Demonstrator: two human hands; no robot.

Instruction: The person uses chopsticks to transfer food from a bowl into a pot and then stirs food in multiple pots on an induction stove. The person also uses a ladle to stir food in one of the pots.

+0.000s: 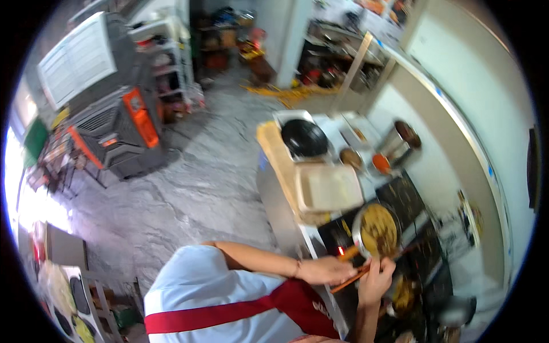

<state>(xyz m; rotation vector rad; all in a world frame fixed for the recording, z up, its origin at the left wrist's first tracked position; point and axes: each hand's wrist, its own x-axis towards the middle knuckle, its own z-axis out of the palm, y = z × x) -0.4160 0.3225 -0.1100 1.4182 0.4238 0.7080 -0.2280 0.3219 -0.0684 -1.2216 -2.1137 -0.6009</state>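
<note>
My left hand [326,270] reaches across from the left, its fingertips closed at a reddish-brown wooden stick [348,282]. Close against it, my right hand [375,281] comes up from below with its fingers pinched at the stick's upper end, by the pan's near rim. What else the right fingers cover is hidden. Just beyond both hands, a round metal pan [357,233] sits on a black cooktop [332,236] with a lit red display. Yellow-brown food [379,229] fills the pan. A wooden handle [349,253] runs from the pan towards my left hand.
Past the pan stand a pale rectangular tray [329,188], a black wok [304,138], a brown bowl [351,158], an orange-red container [381,163] and a tall metal pot [396,143]. Another yellow-filled vessel [403,293] lies right of my right hand. A grey-and-orange machine [116,128] stands on the floor.
</note>
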